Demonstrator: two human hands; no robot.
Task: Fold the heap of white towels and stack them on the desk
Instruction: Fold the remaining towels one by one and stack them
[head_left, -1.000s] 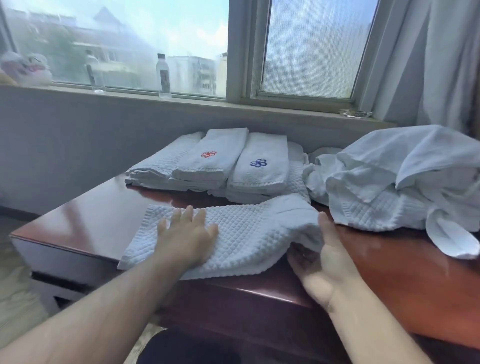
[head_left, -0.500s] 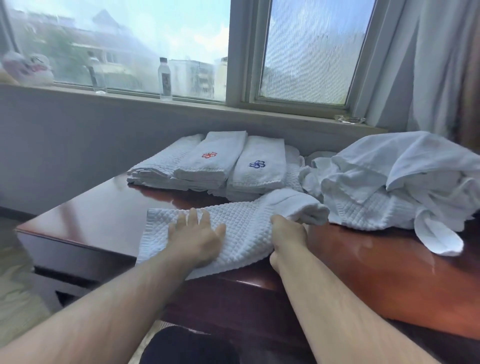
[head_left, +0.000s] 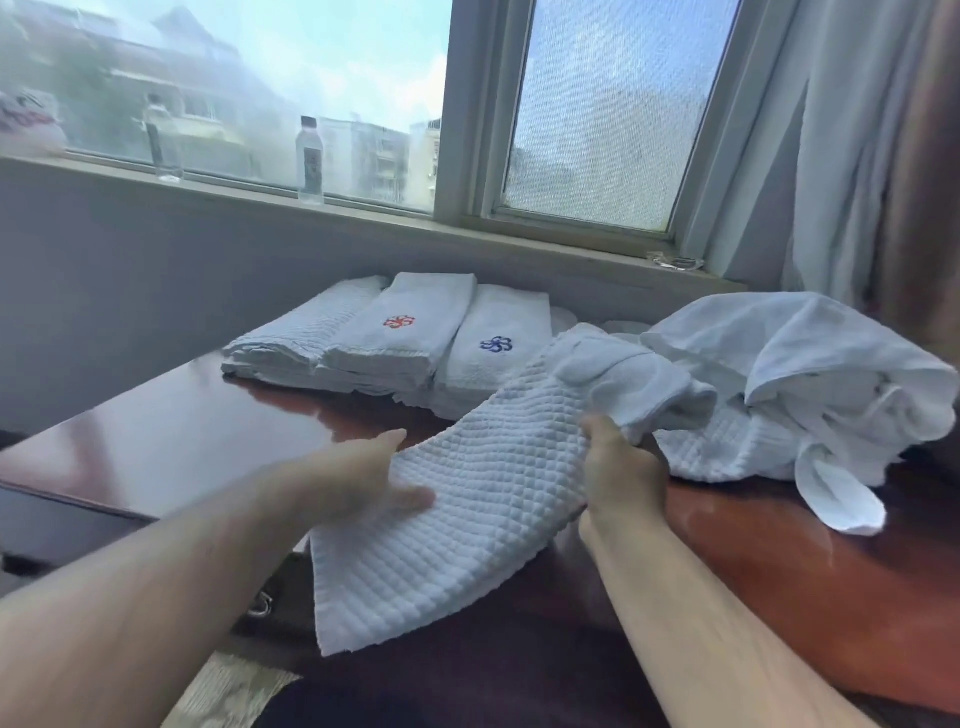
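Note:
A white waffle-weave towel (head_left: 467, 519) hangs lifted off the dark red desk (head_left: 171, 441), its lower end drooping past the front edge. My left hand (head_left: 363, 478) grips its left edge, thumb on top. My right hand (head_left: 618, 462) grips its upper right part, where the cloth bunches up. Folded white towels (head_left: 405, 338) lie in a row at the back, one with a red emblem, one with a blue one. A loose heap of white towels (head_left: 789, 395) sits on the right.
Two clear bottles (head_left: 309, 161) stand on the window sill behind the desk. A glass ashtray (head_left: 675, 261) rests on the sill at the right. Curtains (head_left: 872, 156) hang at the far right. The desk's left half is bare wood.
The towel lay flat under my pressing left hand; now both hands grip it and have lifted it off the desk, and it has swung down over the front edge.

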